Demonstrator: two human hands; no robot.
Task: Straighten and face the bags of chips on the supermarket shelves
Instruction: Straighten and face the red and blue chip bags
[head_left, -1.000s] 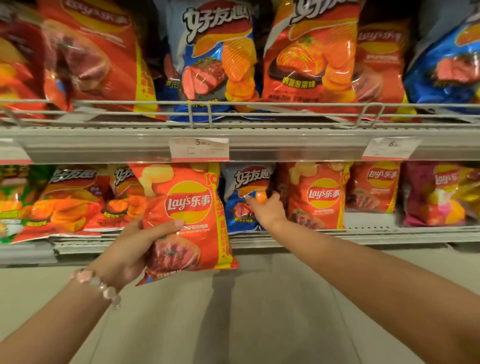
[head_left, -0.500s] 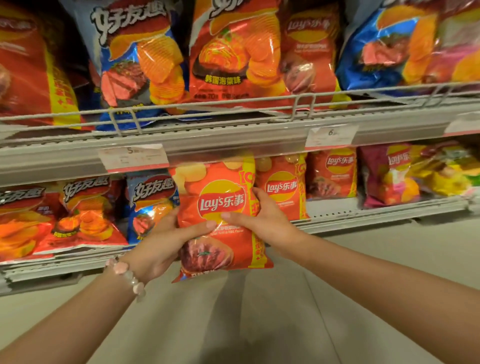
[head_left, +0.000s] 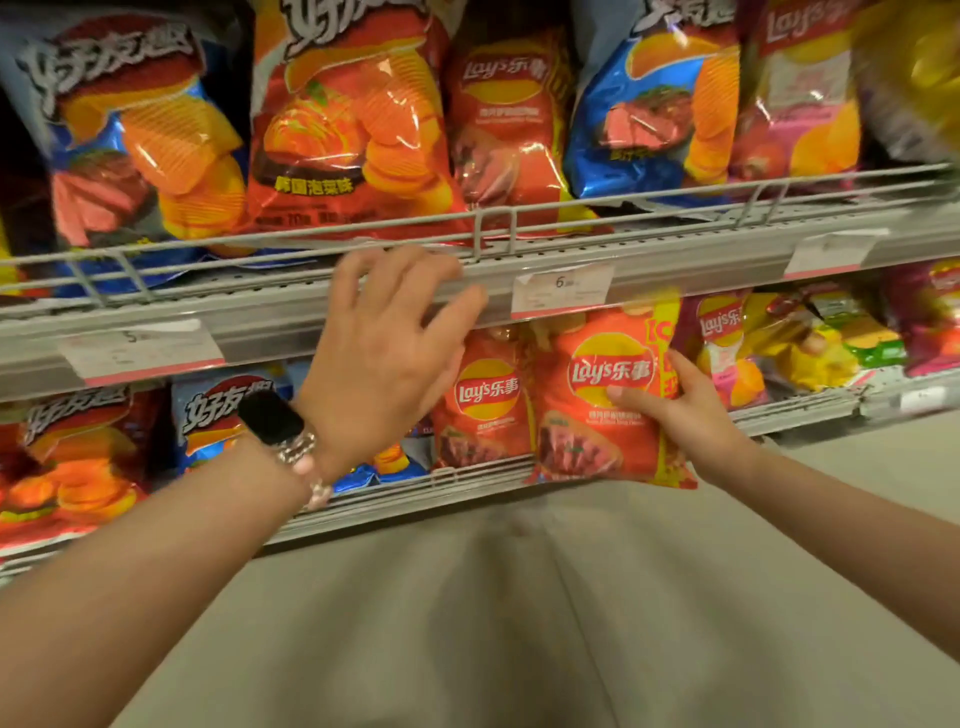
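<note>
My right hand (head_left: 680, 410) grips an orange-red Lay's bag (head_left: 587, 395) by its right edge, holding it upright in front of the lower shelf (head_left: 467, 480). A smaller orange-red Lay's bag (head_left: 483, 410) stands on that shelf just left of it. My left hand (head_left: 387, 345) is raised with fingers spread, holding nothing, its fingertips at the front rail of the upper shelf (head_left: 675, 265). Above that rail stand a red ridged-chip bag (head_left: 343, 130), a blue ridged-chip bag (head_left: 130, 150) and a red Lay's bag (head_left: 506, 119).
White price tags (head_left: 563, 296) hang on the upper shelf's front strip. More bags fill both shelves: a blue one (head_left: 649, 114) and a pink one (head_left: 800, 98) upper right, yellow and pink ones (head_left: 810, 343) lower right, red ones (head_left: 67, 467) lower left. Grey floor lies below.
My left hand has let go of the orange-red Lay's bag and risen to the upper shelf rail. My right hand alone now holds the bag, moved right along the lower shelf.
</note>
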